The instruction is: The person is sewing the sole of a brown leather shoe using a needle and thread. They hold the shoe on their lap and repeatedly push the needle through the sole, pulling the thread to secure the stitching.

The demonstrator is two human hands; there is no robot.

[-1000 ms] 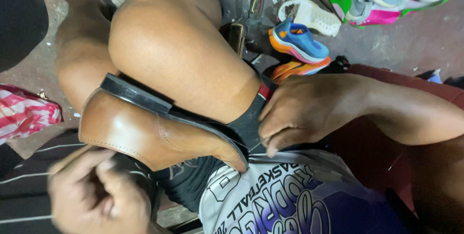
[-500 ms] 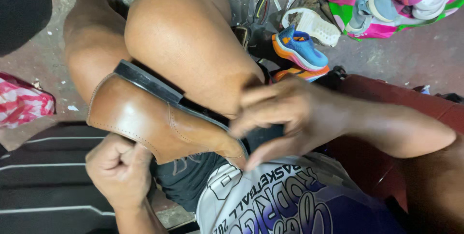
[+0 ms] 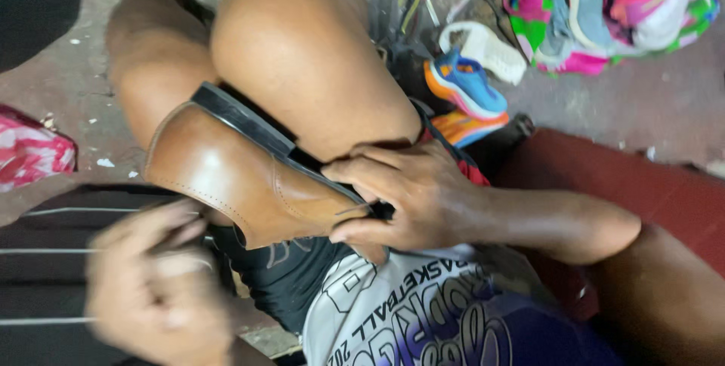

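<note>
A brown leather shoe [image 3: 219,169] with a black sole lies sole-up across my lap, pressed against my bare thigh [image 3: 302,56]. My right hand [image 3: 415,200] reaches in from the right and grips the toe end, fingers wrapped over the sole edge. My left hand [image 3: 158,283] is low at the left, just below the shoe's heel end. It is blurred by motion with the fingers curled, and I cannot tell whether it holds anything.
A blue and orange sneaker [image 3: 464,83] and a white sole [image 3: 483,49] lie on the ground beyond my knee. A heap of bright shoes [image 3: 619,11] sits top right. A red-and-white striped bag [image 3: 30,151] is at left, and a dark red seat [image 3: 627,177] at right.
My right hand has slid forward onto the shoe's toe and closed on it. My left hand, a fist by the heel half a second ago, has dropped down and left and is now blurred.
</note>
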